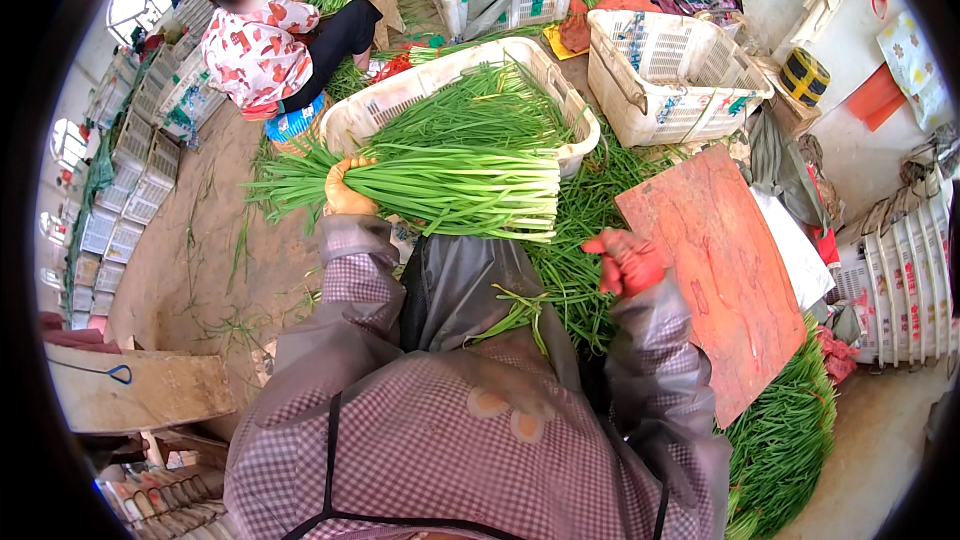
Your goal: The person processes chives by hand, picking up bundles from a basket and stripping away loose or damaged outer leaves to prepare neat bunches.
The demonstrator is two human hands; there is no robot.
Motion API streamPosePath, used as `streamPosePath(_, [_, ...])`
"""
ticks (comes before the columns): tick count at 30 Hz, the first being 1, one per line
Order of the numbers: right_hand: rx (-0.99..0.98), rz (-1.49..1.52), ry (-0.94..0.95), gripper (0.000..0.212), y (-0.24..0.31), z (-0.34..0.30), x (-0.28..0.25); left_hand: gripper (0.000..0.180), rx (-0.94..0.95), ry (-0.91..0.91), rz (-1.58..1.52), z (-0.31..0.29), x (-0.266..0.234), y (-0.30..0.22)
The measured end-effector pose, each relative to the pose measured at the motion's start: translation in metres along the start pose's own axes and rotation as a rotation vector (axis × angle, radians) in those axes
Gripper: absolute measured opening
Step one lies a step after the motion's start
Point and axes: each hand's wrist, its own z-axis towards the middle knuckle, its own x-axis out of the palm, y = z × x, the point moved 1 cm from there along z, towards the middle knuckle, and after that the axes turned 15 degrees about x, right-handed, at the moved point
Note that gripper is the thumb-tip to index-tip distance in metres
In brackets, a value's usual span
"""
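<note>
Left hand (pixel 351 196), in a tan glove, is wrapped snugly round a fat bunch of green stalks (pixel 460 190), nearer the leafy end. Tips fan out left, pale butt ends line up pretty evenly on the right. Right hand (pixel 632 262), red glove, is half curled with the forefinger poking left, and I can't see it gripping anything.

So I'd call this the holding stage: one bunch in the left hand, the other hand free. If you ask me, the next move calls for keeping that left grip firm so the stalks don't slide and the ends stay even.

The bunch sits across the near side of a white crate (pixel 360 120) with more greens (pixel 480 105) inside. Just right of the red glove there's a reddish board (pixel 715 285). Farther out, another white crate (pixel 690 115) stands far right, and a co-worker (pixel 260 60) sits far left.
</note>
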Motion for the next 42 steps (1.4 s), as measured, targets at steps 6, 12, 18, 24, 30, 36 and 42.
streamPosePath(6, [0.13, -0.086, 0.026, 0.032, 0.01, -0.002, 0.086, 0.01, -0.018, -0.001, 0.066, -0.018, 0.021, -0.005])
streamPosePath(12, [0.227, -0.001, -0.109, 0.027, -0.001, 0.037, 0.116, 0.009, -0.001, 0.026, 0.024, -0.019, 0.023, -0.005])
streamPosePath(18, [0.122, 0.187, -0.001, 0.021, -0.018, 0.041, 0.11, 0.009, -0.02, 0.072, -0.016, -0.019, 0.024, -0.008])
streamPosePath(24, [0.135, 0.496, 0.214, 0.013, -0.021, 0.029, 0.097, 0.01, -0.081, 0.047, -0.067, -0.004, 0.007, 0.002])
streamPosePath(30, [-0.307, 0.628, 0.392, 0.018, -0.023, -0.009, 0.015, 0.009, -0.069, 0.003, -0.024, -0.009, 0.002, -0.001])
streamPosePath(36, [0.223, -0.462, -0.014, 0.026, -0.009, -0.04, -0.073, 0.01, -0.084, -0.075, 0.017, -0.004, -0.014, -0.003])
streamPosePath(42, [-0.03, -0.943, -0.055, 0.084, -0.061, 0.059, 0.009, 0.009, -0.091, -0.121, 0.078, 0.002, -0.031, 0.002])
